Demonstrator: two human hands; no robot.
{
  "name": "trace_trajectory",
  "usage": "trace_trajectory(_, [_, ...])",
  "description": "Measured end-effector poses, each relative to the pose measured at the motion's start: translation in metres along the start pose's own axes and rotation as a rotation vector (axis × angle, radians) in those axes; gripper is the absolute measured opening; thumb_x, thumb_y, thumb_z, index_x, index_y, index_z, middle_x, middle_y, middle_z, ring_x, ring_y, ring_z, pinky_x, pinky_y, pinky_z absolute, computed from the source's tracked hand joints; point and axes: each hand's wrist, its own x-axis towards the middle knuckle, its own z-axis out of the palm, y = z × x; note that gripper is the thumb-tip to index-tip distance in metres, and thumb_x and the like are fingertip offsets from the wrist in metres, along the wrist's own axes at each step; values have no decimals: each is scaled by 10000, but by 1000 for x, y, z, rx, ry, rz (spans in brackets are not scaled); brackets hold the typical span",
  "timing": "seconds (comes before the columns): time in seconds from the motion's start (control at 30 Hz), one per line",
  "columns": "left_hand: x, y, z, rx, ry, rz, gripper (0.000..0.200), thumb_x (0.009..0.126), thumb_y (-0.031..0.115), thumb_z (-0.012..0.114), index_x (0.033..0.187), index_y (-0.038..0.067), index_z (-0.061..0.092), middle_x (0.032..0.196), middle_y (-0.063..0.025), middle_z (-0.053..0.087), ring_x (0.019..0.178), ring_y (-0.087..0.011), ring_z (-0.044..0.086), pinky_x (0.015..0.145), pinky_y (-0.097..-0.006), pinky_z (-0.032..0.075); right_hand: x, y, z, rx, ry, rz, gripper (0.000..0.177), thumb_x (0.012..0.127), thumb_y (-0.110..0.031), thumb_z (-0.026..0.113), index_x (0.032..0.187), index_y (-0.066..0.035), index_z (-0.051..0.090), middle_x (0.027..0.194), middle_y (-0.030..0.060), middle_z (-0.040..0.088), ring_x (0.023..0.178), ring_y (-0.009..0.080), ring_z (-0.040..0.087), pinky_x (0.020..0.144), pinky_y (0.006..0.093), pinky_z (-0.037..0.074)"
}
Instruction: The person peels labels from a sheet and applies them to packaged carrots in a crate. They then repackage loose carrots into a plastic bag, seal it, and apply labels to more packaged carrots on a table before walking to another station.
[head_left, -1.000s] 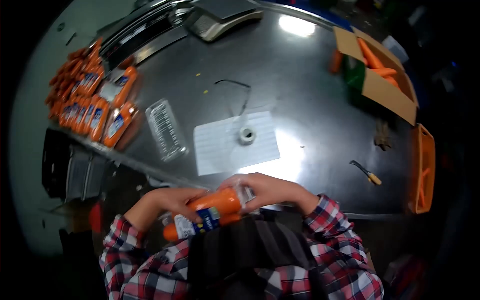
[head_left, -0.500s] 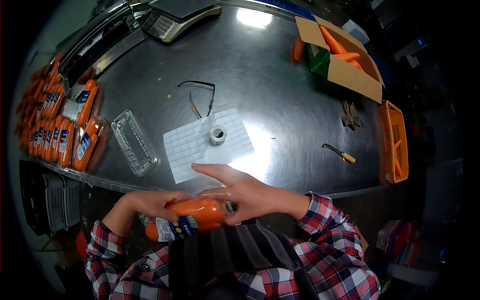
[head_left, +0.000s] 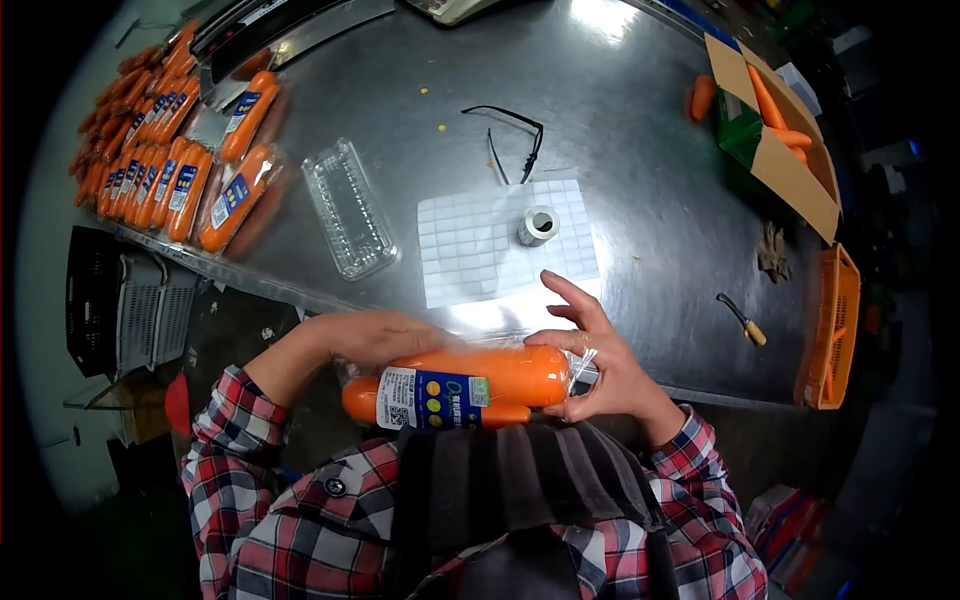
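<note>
In front of my apron I have a clear-wrapped pack of carrots (head_left: 520, 372), its blue and white label facing up. My left hand (head_left: 385, 337) lies along the pack's far upper edge, fingertips smeared by motion. At the right end, my right hand (head_left: 600, 360) grips the pack and its gathered plastic film between thumb and fingers, with one finger raised. Just beyond the hands is a sheet of white labels (head_left: 470, 250) with a label roll (head_left: 538, 226) on it. A clear plastic tray (head_left: 350, 210) sits to the left.
Wrapped carrot packs (head_left: 185, 190) are piled at the left. Eyeglasses (head_left: 535, 145) rest behind the sheet. To the right are a curved knife (head_left: 742, 320), a glove (head_left: 772, 252), a cardboard box (head_left: 795, 185) of carrots and an orange crate (head_left: 835, 330). A loose carrot (head_left: 702, 98) lies near the box.
My left hand has slid from the pack's left end to its far edge. The right hand has shifted to the right end. More label shows, and the whole view has swung.
</note>
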Motion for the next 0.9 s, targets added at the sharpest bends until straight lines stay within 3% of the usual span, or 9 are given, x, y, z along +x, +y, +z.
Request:
trace_trajectory(0.13, [1, 5, 4, -18, 25, 39, 528, 949, 489, 332, 1245, 94, 519, 1161, -119, 570, 1096, -232, 528, 940, -331, 401, -6, 7, -6, 93, 13, 39, 600, 568, -242, 763, 1140, -148, 607, 1461, 157, 200, 1344, 368, 210, 1043, 515, 284])
trace_trajectory(0.3, [6, 10, 1, -148, -19, -46, 543, 943, 493, 351, 1252, 77, 512, 1197, -129, 555, 1118, -234, 514, 957, -329, 387, -4, 3, 3, 339, -23, 135, 692, 583, -213, 754, 1230, -126, 525, 1482, 156, 132, 1344, 373, 213, 1064, 498, 253])
trace_trajectory(0.4, [3, 6, -2, -139, 0, -20, 498, 960, 439, 347, 1185, 44, 551, 1087, -96, 588, 1000, -185, 538, 888, -295, 413, 8, -11, 4, 253, -101, 152, 709, 565, -293, 819, 1196, -125, 544, 1473, 144, 157, 1325, 361, 258, 1047, 506, 268])
trace_trajectory(0.43, [4, 3, 2, -102, 34, 4, 479, 969, 410, 344, 1151, 29, 572, 1027, -78, 608, 938, -159, 552, 850, -278, 428, 7, -15, 2, 103, -109, 120, 681, 578, -293, 828, 1173, -115, 550, 1444, 150, 242, 1315, 359, 278, 1031, 498, 292])
trace_trajectory(0.53, [2, 3, -3, 23, 20, -16, 455, 974, 388, 344, 1122, 32, 586, 992, -72, 612, 912, -147, 553, 821, -275, 431, 17, -40, -2, -240, -132, -25, 600, 632, -266, 786, 1154, -81, 554, 1420, 148, 299, 1306, 360, 289, 1029, 449, 304])
trace_trajectory(0.57, [-1, 2, -3, 42, 28, 23, 456, 974, 391, 343, 1128, 37, 585, 994, -71, 611, 915, -147, 553, 823, -273, 431, 20, -45, -2, -317, -104, -66, 548, 629, -294, 786, 1085, -65, 587, 1377, 141, 371, 1283, 375, 316, 1003, 466, 321])
trace_trajectory(0.63, [-4, 2, -2, 82, 40, 101, 459, 974, 399, 340, 1141, 47, 584, 996, -70, 609, 921, -145, 553, 827, -271, 430, 20, -50, -5, -366, -123, -77, 538, 617, -313, 787, 1055, -60, 604, 1372, 138, 380, 1280, 378, 320, 998, 478, 322])
trace_trajectory(0.73, [-13, 23, 6, 50, 6, 22, 483, 958, 443, 322, 1231, 108, 538, 1130, -128, 584, 1042, -242, 547, 932, -329, 403, 13, -50, -7, -379, -114, -50, 502, 600, -332, 799, 990, -61, 635, 1362, 139, 397, 1308, 388, 264, 1008, 511, 287])
trace_trajectory(0.9, [-11, 22, 7, -48, 3, 73, 480, 966, 428, 326, 1213, 82, 548, 1060, -96, 601, 977, -187, 559, 872, -298, 427, 7, -55, -11, -250, -32, 63, 488, 561, -316, 837, 953, -93, 652, 1375, 149, 387, 1345, 397, 189, 1041, 551, 218])
